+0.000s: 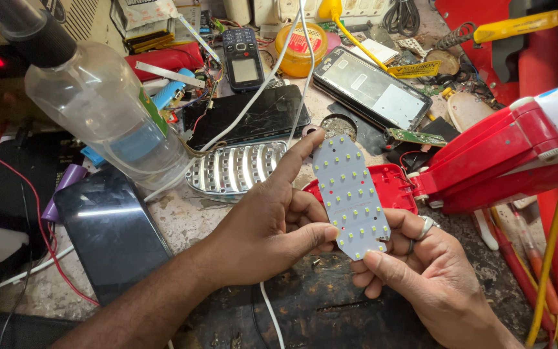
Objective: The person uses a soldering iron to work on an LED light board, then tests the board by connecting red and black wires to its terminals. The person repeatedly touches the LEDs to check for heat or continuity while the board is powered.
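Observation:
Both hands hold a flat white LED board dotted with small yellow and red diodes, its face turned up. My left hand grips its left edge, the index finger stretched along the upper corner and the thumb on the lower left. My right hand, with rings on two fingers, pinches the board's lower right end. Just behind the board lies the red lamp housing, joined to a red and white lamp body. A silver reflector tray rests to the left of the board.
A clear plastic bottle stands at the upper left. Phones, a cracked dark screen, a tablet, a circuit board, white cables and yellow hoses crowd the worn bench.

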